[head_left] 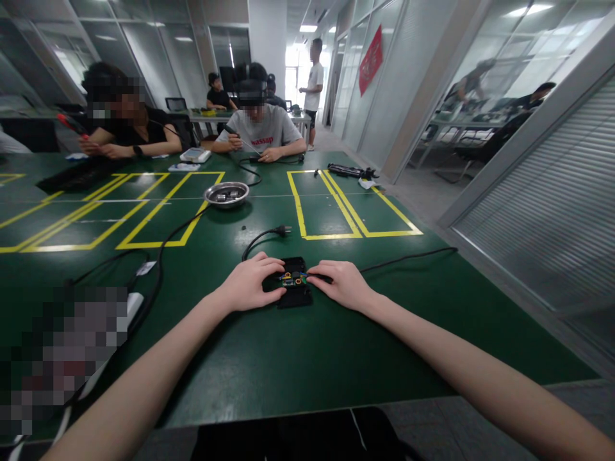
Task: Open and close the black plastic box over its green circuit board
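A small black opened case (294,283) with coloured parts inside lies on the green table (269,358). My left hand (250,282) rests on its left side, fingers curled over the edge and touching the inner parts. My right hand (340,282) presses on its right side, fingers bent and pinched toward the inside; whether it holds a small thing there I cannot make out. A black cable (408,257) runs from the case to the right. Another black cord with a plug (269,234) lies just behind the case.
A metal bowl (226,193) with small parts sits further back among yellow tape lines. A white power strip (129,306) and cables lie at the left. Two people sit across the table, one holding a tool. A black tool (350,171) lies far right. Glass walls stand to the right.
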{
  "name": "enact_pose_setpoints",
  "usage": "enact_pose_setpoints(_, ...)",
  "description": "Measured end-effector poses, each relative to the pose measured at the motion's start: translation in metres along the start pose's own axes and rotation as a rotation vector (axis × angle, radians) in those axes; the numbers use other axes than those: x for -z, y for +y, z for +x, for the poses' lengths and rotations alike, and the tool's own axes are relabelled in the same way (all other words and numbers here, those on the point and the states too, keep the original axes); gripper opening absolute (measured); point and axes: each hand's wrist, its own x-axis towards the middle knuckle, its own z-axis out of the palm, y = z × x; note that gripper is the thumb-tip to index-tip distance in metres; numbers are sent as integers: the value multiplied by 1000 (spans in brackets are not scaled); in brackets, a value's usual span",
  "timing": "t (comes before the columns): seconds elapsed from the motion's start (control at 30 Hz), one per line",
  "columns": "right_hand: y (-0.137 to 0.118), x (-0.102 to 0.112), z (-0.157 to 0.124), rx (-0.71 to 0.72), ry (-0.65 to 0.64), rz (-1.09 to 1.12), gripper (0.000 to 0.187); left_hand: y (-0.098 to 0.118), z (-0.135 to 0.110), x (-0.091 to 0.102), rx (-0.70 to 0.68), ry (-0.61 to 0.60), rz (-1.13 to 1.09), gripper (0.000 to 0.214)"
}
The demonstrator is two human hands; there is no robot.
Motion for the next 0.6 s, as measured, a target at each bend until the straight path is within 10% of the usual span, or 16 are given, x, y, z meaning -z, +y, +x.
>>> enact_pose_setpoints(0.33, -10, 12, -3, 148, 221, 82, 26, -1, 1, 4, 108, 305, -54, 36)
enact_pose_setpoints(0.6, -13, 14, -6, 335, 123, 94, 34, 5, -3, 7, 92, 126, 14, 47)
